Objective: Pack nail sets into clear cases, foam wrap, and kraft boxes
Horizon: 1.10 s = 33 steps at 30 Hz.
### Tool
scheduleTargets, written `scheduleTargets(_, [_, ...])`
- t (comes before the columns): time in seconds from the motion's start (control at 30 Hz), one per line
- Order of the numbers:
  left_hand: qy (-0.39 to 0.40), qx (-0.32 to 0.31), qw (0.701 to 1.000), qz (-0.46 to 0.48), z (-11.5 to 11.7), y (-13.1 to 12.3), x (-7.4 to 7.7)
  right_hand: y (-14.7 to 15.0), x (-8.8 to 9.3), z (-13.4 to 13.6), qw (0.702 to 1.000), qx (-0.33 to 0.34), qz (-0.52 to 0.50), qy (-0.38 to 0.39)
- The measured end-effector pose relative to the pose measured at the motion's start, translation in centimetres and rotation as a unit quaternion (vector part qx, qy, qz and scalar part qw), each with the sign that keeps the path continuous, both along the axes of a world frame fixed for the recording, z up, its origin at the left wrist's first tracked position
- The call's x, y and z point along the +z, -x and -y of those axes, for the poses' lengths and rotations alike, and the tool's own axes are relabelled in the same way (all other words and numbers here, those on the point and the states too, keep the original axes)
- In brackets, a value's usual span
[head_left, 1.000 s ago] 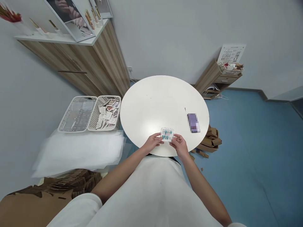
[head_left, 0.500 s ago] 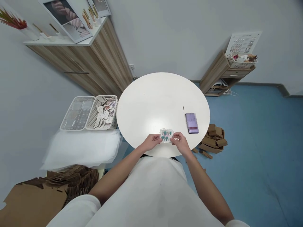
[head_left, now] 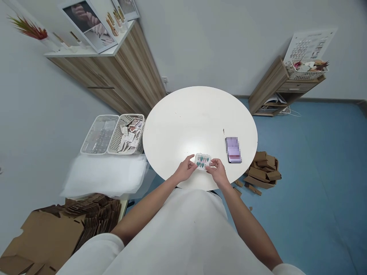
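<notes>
A small clear plastic case of press-on nails, with teal and pale pink nails in rows, is held over the near edge of the white round table. My left hand has its thumb at the case's lower left corner, while the index finger is raised off the edge; its other fingers are partly hidden. On the right side, my right hand pinches the case between thumb and fingers. A phone with a blurred purple screen lies on the table to the right of my right hand.
The white table has a small dark speck near the phone. To its left stand a basket of printed cards, a clear-lined bin, translucent sheets and stacked flat cardboard. Folded brown boxes sit on the floor at right.
My left index finger has lifted away from the case's edge, and that hand has opened somewhat. The right hand keeps its pinch. The whole view has shifted slightly.
</notes>
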<state>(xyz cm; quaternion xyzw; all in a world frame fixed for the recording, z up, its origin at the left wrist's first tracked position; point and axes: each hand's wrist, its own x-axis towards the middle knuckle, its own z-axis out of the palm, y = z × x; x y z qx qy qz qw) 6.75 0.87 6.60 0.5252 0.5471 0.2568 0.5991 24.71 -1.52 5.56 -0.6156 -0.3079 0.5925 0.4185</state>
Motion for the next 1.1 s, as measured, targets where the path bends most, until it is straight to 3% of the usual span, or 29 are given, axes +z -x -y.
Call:
scheduleTargets(0.27, [-0.055,0.004,0.998,-0.017,-0.2,0.9,1.5,-0.3,0.4,-0.1,0.999,0.03,-0.019,-0.012])
scheduleTargets(0.43, [-0.041,0.031,0.999,0.014,0.5,1.1,0.7,0.5,0.2,0.0,0.998,0.061,0.019,-0.016])
scheduleTargets(0.67, [-0.049,0.079,0.995,-0.019,0.2,3.1,-0.4,2.9,0.2,-0.8,0.988,0.119,0.082,-0.048])
scheduleTargets(0.87, [-0.037,0.136,0.99,-0.024,-1.6,6.7,-1.1,7.3,-0.8,-3.1,0.99,0.136,0.038,-0.018])
scheduleTargets(1.1, [-0.031,0.157,0.984,-0.082,-4.3,14.1,-2.8,15.8,-1.9,-7.8,0.986,0.164,0.006,0.024])
